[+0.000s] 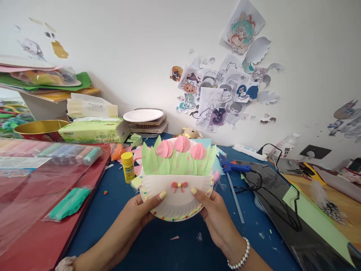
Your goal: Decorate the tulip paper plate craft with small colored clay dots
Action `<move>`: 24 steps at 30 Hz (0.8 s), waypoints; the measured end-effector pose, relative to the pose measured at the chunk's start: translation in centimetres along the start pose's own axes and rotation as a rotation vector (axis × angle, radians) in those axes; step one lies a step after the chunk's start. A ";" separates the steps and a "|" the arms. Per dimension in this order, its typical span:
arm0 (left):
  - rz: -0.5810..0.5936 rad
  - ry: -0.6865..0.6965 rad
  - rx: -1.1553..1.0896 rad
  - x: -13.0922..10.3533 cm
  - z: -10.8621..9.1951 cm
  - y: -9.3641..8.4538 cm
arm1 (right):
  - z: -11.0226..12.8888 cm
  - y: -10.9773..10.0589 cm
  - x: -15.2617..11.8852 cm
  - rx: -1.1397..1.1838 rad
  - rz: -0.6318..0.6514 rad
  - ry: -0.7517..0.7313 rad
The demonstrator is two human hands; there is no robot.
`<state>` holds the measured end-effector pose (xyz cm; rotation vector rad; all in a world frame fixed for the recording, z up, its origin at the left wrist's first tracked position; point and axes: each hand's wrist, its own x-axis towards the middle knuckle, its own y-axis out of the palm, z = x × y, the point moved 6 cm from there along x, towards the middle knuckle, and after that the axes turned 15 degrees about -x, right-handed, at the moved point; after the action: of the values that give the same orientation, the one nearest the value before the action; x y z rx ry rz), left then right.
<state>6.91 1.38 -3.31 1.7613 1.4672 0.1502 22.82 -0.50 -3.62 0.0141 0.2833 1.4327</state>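
Note:
A paper plate craft [175, 201] is held upright over the blue table, with green paper leaves [180, 163] and pink paper flowers [182, 143] rising from its pocket. A small red bow [179, 185] sits at the middle of the white front, and coloured dots run along the curved rim. My left hand [141, 210] grips the lower left edge, thumb on the front and fingers behind. On the lower right edge my right hand [216, 214] holds it the same way, a beaded bracelet on that wrist. The fingers behind the plate are mostly hidden.
A yellow glue stick [128, 168] stands left of the craft. Right of it lies a blue glue gun [235, 166] with a cord. A red board [93, 184] with clay packs covers the left side; a black sheet [282, 210] lies right. Paper scraps dot the blue table [158, 252].

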 end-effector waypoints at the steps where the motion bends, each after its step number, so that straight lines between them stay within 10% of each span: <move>1: 0.015 -0.007 0.011 0.0 0.1 0.1 | 0.0 -0.1 0.0 0.008 -0.009 -0.001; 24: 0.011 -0.060 0.155 -0.4 1.0 0.4 | -0.1 0.6 -0.2 -0.019 0.069 -0.006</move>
<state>7.60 0.57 -3.56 1.8814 1.4594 -0.0111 22.21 -0.58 -3.54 0.0127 0.2671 1.5032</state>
